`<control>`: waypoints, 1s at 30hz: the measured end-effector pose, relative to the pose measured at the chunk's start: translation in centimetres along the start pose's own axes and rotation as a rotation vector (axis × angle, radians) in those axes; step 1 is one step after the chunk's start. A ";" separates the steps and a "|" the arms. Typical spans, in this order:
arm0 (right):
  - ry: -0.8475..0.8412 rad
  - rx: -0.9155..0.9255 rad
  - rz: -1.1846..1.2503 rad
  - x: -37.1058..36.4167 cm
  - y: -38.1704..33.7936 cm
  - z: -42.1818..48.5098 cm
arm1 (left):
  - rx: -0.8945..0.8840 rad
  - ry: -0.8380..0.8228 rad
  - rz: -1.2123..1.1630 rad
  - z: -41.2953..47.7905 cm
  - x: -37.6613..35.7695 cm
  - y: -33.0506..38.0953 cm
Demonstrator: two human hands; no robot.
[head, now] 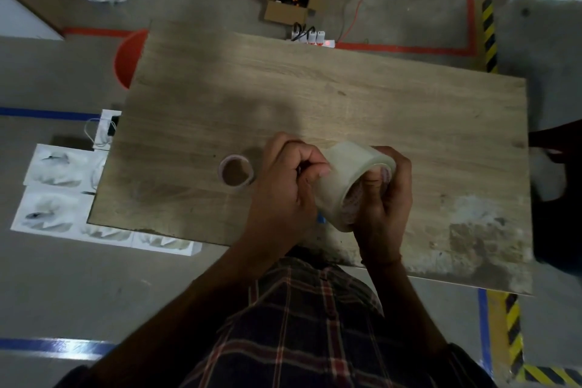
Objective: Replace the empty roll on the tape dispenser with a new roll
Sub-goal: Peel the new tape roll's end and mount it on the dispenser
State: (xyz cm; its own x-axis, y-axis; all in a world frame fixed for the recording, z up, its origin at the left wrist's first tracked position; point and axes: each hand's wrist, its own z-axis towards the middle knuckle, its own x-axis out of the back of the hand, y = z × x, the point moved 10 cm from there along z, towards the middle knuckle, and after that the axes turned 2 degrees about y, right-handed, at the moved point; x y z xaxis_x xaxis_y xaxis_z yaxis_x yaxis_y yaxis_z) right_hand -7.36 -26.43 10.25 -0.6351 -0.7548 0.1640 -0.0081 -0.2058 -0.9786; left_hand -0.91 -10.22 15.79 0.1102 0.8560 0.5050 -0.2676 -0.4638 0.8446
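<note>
I hold the new roll above the table, near its front edge, between both hands. My right hand curls round its far side, thumb inside the core, to steady it. My left hand is fisted, fingers pressed against the roll's outer wrap; the dispenser I cannot make out. The roll's axis tilts, its open end towards me and rightwards. The empty core lies flat just left, hole upward.

Wooden table: far half and right side bare, open to reach. Obstacles: empty tape core standing near the front left; both hands with the new tape roll crowding the front centre.
</note>
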 end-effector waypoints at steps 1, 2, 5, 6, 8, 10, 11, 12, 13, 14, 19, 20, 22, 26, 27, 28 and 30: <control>-0.004 -0.015 0.012 -0.2 0.2 0.0 | -0.020 0.005 0.021 0.0 0.0 0.1; 0.003 -0.036 0.031 -0.1 0.5 0.1 | -0.026 0.014 0.008 0.0 0.1 0.1; 0.055 -0.073 0.051 0.7 1.2 0.3 | 0.037 0.065 -0.151 0.3 1.0 -0.5; 0.063 -0.086 0.052 0.8 1.5 0.3 | 0.042 0.053 -0.179 0.5 1.1 -0.7; 0.056 -0.127 0.066 0.7 1.8 0.2 | 0.036 -0.048 -0.181 0.7 0.4 -1.1; 0.017 -0.149 0.083 0.3 2.1 0.0 | 0.053 -0.141 -0.207 0.6 -0.5 -1.7; -0.003 -0.148 0.084 0.1 2.2 0.0 | 0.068 -0.149 -0.233 0.6 -0.5 -1.9; -0.018 -0.146 0.082 0.0 2.1 0.0 | 0.080 -0.138 -0.254 0.7 -0.4 -2.2; -0.027 -0.141 0.077 0.0 2.0 0.0 | 0.082 -0.118 -0.266 0.7 -0.1 -2.3; -0.034 -0.137 0.076 -0.1 1.8 0.0 | 0.076 -0.101 -0.275 0.8 0.1 -2.4; -0.068 -0.089 0.060 -0.7 0.3 0.0 | 0.072 -0.078 -0.222 0.9 0.4 -2.7; -0.069 -0.084 0.058 -0.7 0.2 -0.1 | 0.065 -0.092 -0.188 0.9 0.2 -2.7; -0.063 -0.072 0.042 -0.6 0.0 -0.2 | 0.022 -0.119 -0.110 0.8 -0.2 -2.2; -0.057 -0.054 -0.021 -0.5 -0.2 -0.4 | -0.030 -0.116 0.011 0.4 -0.5 -1.9; -0.053 -0.043 -0.035 -0.5 -0.3 -0.4 | -0.021 -0.117 0.019 0.3 -0.5 -2.0; -0.051 -0.031 -0.054 -0.5 -0.3 -0.4 | -0.010 -0.120 0.026 0.3 -0.6 -2.1; -0.051 -0.018 -0.100 -0.6 -0.2 -0.3 | 0.018 -0.133 0.047 0.3 -0.7 -2.4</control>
State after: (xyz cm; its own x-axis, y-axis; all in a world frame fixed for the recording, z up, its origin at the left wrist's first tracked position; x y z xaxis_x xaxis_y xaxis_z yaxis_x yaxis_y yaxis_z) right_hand -7.28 -25.75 10.33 -0.5902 -0.7618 0.2669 -0.0841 -0.2708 -0.9589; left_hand -0.09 -9.77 13.48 0.2241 0.7961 0.5622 -0.2588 -0.5075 0.8219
